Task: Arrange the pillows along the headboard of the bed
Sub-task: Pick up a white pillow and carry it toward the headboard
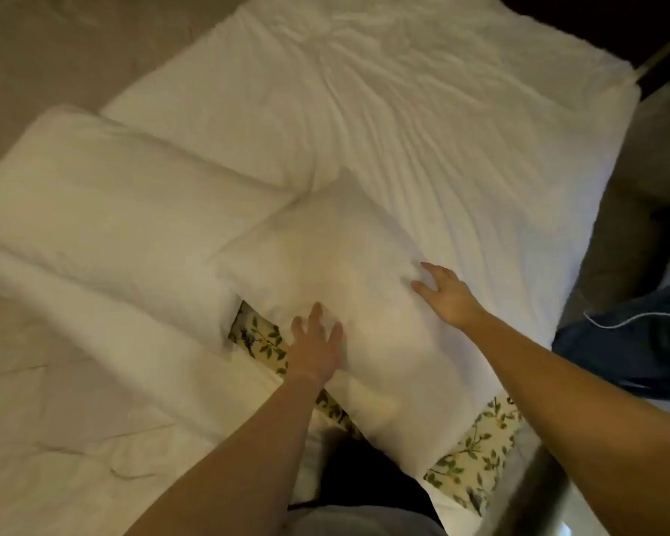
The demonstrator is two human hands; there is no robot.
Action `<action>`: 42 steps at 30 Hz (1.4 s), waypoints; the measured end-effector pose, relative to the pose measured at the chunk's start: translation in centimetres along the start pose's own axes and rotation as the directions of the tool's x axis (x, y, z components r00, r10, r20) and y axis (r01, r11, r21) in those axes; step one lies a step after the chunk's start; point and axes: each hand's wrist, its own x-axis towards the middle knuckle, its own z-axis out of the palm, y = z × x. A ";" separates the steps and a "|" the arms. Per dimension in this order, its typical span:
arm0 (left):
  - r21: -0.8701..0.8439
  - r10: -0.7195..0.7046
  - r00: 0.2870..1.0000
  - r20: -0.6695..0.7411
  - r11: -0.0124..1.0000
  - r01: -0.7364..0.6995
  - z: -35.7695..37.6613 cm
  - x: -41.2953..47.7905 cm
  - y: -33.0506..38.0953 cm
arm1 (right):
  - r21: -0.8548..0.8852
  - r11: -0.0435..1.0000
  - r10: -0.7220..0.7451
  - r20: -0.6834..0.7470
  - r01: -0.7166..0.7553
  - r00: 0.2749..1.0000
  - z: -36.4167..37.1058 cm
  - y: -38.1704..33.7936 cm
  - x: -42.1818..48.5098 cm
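A white pillow (337,261) lies in the middle of the bed, with a second, larger white pillow (105,203) touching it on the left. My left hand (316,344) rests flat on the near edge of the middle pillow, fingers spread. On that pillow's right edge lies my right hand (443,290), also flat with fingers apart. Neither hand grips anything. Under the middle pillow, a floral-patterned fabric (472,454) shows at the near corners.
A wrinkled white sheet (422,110) covers the bed beyond the pillows. A white duvet (74,400) lies at the near left. Dark blue cloth with a white cord (635,342) sits off the bed's right edge. The beige surface (55,44) at far left is blurred.
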 end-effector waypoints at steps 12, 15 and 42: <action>-0.567 -0.399 0.884 -0.244 0.798 0.203 7.8 1.7 1.9 | 0.108 0.994 -0.034 0.110 0.022 0.993 3.0 6.8 13.7; -0.684 -0.512 0.841 -0.175 0.678 0.270 8.9 2.1 1.9 | 0.200 0.980 -0.043 0.104 0.021 0.994 3.7 7.6 14.8; -0.769 -0.322 0.902 -0.288 0.638 -0.018 3.7 0.3 3.4 | 0.114 0.987 -0.100 -0.116 0.113 0.988 4.3 -1.9 3.9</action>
